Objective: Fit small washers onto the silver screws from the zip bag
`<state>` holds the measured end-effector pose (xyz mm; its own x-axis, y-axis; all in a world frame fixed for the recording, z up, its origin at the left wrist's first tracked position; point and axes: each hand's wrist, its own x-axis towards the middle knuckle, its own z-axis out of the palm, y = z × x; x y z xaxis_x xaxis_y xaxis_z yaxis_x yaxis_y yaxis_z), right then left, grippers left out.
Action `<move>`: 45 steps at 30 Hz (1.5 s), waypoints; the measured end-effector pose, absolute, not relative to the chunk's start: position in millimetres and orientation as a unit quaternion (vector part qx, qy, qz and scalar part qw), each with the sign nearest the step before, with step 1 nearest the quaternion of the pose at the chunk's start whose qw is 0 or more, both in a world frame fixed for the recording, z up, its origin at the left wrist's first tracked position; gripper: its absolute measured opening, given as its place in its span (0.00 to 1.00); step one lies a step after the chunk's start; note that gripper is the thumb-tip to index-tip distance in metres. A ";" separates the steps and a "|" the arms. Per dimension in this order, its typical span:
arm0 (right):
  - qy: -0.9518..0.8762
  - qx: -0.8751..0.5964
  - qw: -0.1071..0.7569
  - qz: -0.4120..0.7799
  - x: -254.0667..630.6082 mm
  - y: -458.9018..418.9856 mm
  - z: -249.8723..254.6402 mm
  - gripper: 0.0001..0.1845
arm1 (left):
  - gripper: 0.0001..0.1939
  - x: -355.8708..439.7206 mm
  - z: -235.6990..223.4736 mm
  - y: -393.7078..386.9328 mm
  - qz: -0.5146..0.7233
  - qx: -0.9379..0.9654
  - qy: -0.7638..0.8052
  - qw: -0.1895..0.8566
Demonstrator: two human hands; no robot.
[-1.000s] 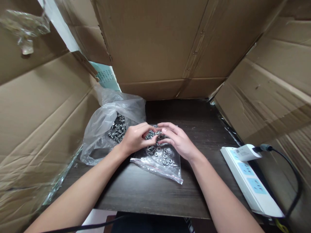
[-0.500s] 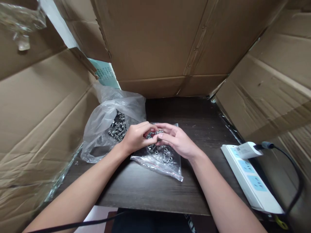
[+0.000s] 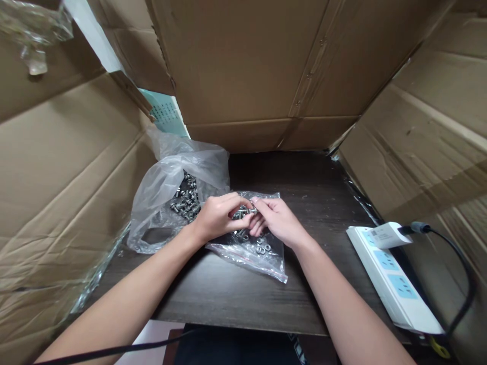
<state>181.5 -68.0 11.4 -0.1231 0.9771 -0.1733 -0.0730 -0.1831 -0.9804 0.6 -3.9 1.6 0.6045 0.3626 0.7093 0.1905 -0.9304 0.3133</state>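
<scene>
Over a clear zip bag, my two hands meet at a small silver bolt [image 3: 252, 211]. My left hand [image 3: 216, 218] is closed, its thumb and index fingertips at the left end of the bolt. My right hand [image 3: 280, 220] pinches the other end between thumb and curled fingers; whether a nut is on it there is hidden. Beneath, the zip bag [image 3: 247, 258] lies flat with loose bolts and several nuts [image 3: 261, 249] on it. Just left of my left hand, a larger plastic bag [image 3: 146, 203] gapes around a heap of bolts [image 3: 186, 200].
A white power strip [image 3: 395, 284] with a plugged-in adapter [image 3: 386, 235] and black cable lies at the right of the dark table [image 3: 243, 299]. Cardboard walls [image 3: 247, 66] close in the back and both sides. A printed green sheet [image 3: 167, 114] shows at the back left.
My right hand has turned, its thumb now on top at the bolt's right end and its fingers curled beneath. My left hand has stayed almost in place.
</scene>
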 end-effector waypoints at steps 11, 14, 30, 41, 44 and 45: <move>-0.467 -0.445 0.447 0.620 181.4 -69.5 15.7 0.19 | 0.05 1.9 1.6 -5.6 0.425 0.885 0.154 0.112; -0.434 -0.488 0.457 0.603 181.3 -67.9 12.1 0.26 | 0.05 3.1 1.8 -6.9 0.423 0.883 0.156 0.129; -0.416 -0.419 0.521 0.616 185.3 -69.3 17.5 0.18 | 0.06 0.5 2.7 -1.4 0.440 0.875 0.173 0.106; -0.408 -0.454 0.519 0.599 183.4 -67.7 13.8 0.14 | 0.05 -1.1 -0.4 0.7 0.416 0.883 0.179 0.119; -0.443 -0.417 0.517 0.602 181.3 -68.8 14.2 0.20 | 0.05 -1.5 -0.9 1.1 0.414 0.885 0.175 0.121; -0.449 -0.436 0.504 0.596 180.6 -68.4 13.0 0.18 | 0.05 -1.4 -1.2 1.0 0.411 0.887 0.173 0.122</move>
<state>180.6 -68.4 13.0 -0.1133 0.9913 -0.0671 -0.2095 -0.0898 -0.9737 -1.4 1.0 -1.2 0.6024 0.4076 0.6863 0.2075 -0.9102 0.3584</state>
